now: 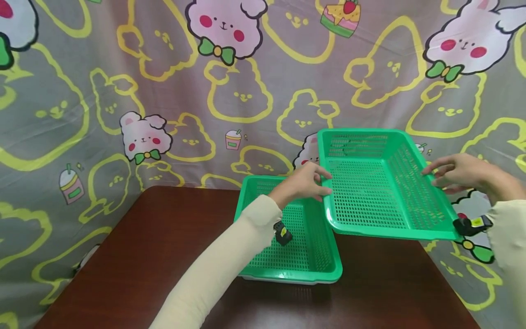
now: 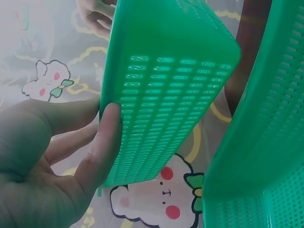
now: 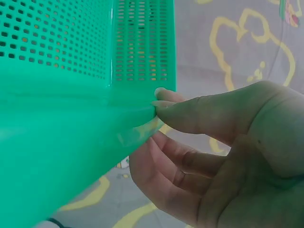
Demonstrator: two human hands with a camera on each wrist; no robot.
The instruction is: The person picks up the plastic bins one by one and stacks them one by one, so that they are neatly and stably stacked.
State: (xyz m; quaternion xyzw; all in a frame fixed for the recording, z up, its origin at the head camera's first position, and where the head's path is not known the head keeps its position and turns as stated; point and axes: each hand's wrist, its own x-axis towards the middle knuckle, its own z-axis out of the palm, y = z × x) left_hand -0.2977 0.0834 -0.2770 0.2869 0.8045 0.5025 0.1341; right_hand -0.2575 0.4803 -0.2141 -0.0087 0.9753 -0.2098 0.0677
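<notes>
A green plastic basket [image 1: 363, 194] with slotted walls and floor is held up in the air, tilted so its inside faces the head camera. My left hand [image 1: 305, 183] pinches its left rim between thumb and fingers; the left wrist view shows this grip on the basket wall [image 2: 156, 109]. On the opposite rim, my right hand [image 1: 466, 173] pinches the edge, with thumb and fingertips meeting it in the right wrist view. Below and left, a second green basket [image 1: 287, 275] sits on the table, partly covered by my left forearm.
The dark red-brown table [image 1: 164, 242] extends left of and in front of the lower basket. A patterned curtain [image 1: 246, 137] with cartoon rabbits hangs behind and along both sides. Under the lower basket's front rim, a thin white edge shows.
</notes>
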